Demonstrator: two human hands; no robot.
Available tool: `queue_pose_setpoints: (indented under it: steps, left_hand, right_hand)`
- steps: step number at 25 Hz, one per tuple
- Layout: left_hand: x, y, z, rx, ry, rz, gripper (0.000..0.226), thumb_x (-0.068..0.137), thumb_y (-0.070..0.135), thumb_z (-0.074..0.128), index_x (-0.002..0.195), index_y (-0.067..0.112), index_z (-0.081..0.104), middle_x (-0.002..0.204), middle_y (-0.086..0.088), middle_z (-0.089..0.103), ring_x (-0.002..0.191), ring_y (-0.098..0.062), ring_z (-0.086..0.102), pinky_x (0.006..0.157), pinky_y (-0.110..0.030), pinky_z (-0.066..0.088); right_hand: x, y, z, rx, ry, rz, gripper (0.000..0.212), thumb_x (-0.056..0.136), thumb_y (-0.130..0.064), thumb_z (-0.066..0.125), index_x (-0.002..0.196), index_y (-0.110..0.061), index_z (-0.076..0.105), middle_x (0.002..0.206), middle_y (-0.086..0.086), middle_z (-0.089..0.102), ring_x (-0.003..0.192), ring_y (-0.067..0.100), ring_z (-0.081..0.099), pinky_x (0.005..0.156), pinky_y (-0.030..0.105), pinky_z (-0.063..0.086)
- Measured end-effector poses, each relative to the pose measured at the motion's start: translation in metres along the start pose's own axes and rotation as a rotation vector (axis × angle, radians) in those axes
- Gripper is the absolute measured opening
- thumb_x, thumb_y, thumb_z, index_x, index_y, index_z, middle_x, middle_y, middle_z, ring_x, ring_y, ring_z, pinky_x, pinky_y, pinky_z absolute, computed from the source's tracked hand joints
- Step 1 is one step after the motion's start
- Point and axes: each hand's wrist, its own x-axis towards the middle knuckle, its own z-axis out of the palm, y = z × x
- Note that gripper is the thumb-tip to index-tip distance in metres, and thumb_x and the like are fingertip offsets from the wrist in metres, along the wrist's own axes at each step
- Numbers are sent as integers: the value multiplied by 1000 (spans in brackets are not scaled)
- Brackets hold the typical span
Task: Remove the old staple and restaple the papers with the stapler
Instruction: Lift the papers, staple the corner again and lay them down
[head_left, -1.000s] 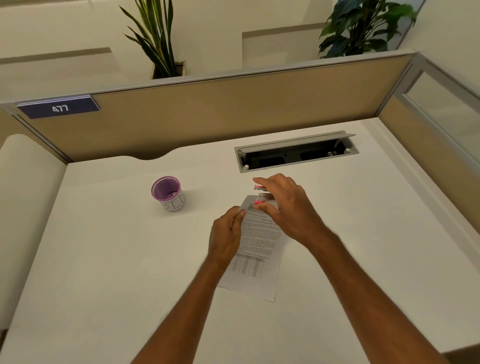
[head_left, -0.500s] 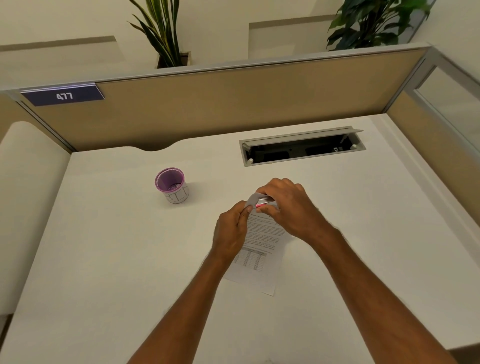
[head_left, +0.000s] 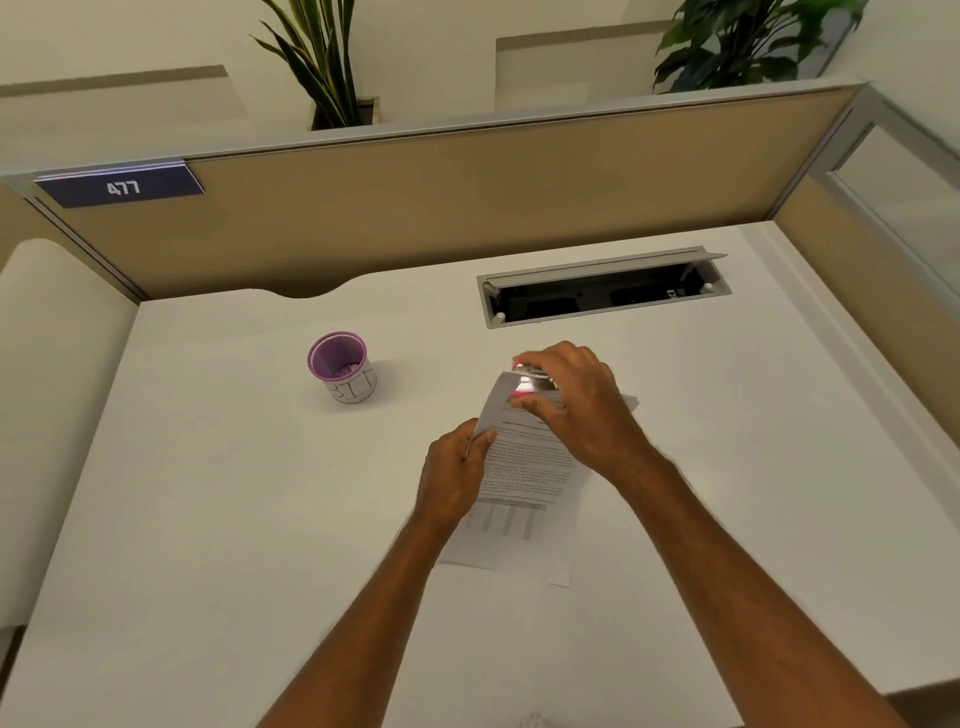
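Fingers (head_left: 540, 410) around stapler (head_left: 532, 383), papers (head_left: 524, 467) beneath

Your left hand (head_left: 451, 475) pinches the papers (head_left: 524, 467) at their left edge on the white bench (head_left: 208, 519), while your right hand (head_left: 576, 405) closes the pink stapler (head_left: 530, 382) over the top corner.

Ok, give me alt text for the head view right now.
The right hand holds a pink stapler at the top corner of printed papers, while the left hand pinches their left edge on a white desk. A purple-rimmed cup stands to the left.
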Motion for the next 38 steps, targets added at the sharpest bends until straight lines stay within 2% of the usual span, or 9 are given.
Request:
queue_pose_setpoints:
  steps: [4, 7, 13, 23, 25, 28, 30, 32, 38]
  left_hand:
    - [-1, -7, -1, -153, 42, -138, 28, 104, 40, 52, 111, 21, 71, 101, 2, 80, 83, -16, 78, 72, -36, 66]
    - [-2, -9, -2, -281, 75, -217, 20, 106, 34, 54, 112, 26, 72, 103, 3, 81, 90, -19, 79, 75, -36, 66]
    - [-6, -8, -4, -333, 117, -271, 16, 105, 34, 55, 109, 35, 71, 100, 10, 81, 88, -16, 79, 66, -25, 62]
    - [-5, -7, -3, -307, 119, -274, 22, 106, 33, 53, 117, 23, 69, 107, 2, 79, 88, -17, 79, 70, -27, 64]
    - [-4, -6, -3, -306, 113, -275, 21, 106, 34, 54, 117, 24, 69, 107, 2, 79, 89, -18, 79, 72, -31, 65]
    - [-2, -7, -4, -319, 102, -281, 21, 105, 34, 55, 117, 24, 69, 106, 3, 80, 89, -18, 79, 69, -27, 64]
    - [2, -8, -6, -343, 102, -291, 22, 105, 34, 55, 117, 23, 70, 104, 5, 80, 88, -17, 79, 66, -23, 62]
    - [9, -11, -10, -360, 114, -304, 22, 105, 34, 56, 118, 23, 70, 103, 6, 81, 89, -17, 79, 65, -23, 62]
    - [51, -20, -26, -467, 195, -393, 21, 106, 26, 55, 118, 17, 70, 108, -2, 80, 94, -23, 78, 72, -34, 64]
  right_hand:
    - [-14, 17, 6, 201, 384, 226, 42, 96, -48, 59, 134, -31, 53, 134, -3, 53, 119, 17, 54, 96, 42, 55]
    - [-46, 46, 26, 107, 480, 415, 42, 97, -38, 61, 135, -22, 52, 133, 5, 52, 120, 24, 53, 100, 48, 52]
    - [-128, 104, 76, -220, 322, 682, 42, 94, -20, 69, 133, -12, 57, 125, 16, 59, 114, 40, 56, 92, 54, 45]
    - [-146, 116, 88, -205, 192, 730, 48, 86, -17, 72, 132, -15, 60, 130, 13, 55, 121, 37, 48, 102, 52, 40]
    - [-138, 111, 84, -115, 215, 683, 50, 86, -16, 69, 135, -16, 58, 138, 8, 52, 130, 32, 43, 108, 50, 39]
    - [-113, 93, 78, 226, 226, 595, 46, 96, -21, 62, 141, -21, 52, 140, -3, 53, 131, 17, 45, 105, 34, 43]
    - [-92, 79, 72, 484, 140, 675, 41, 100, -29, 58, 140, -27, 49, 126, -11, 63, 113, 10, 60, 90, 24, 48]
    - [-80, 72, 70, 673, 55, 774, 32, 100, -27, 56, 132, -33, 50, 112, -9, 70, 97, 11, 69, 73, 24, 52]
    - [-49, 72, 76, 675, 115, 760, 35, 94, -6, 53, 119, -30, 50, 108, -3, 70, 94, 17, 70, 71, 27, 53]
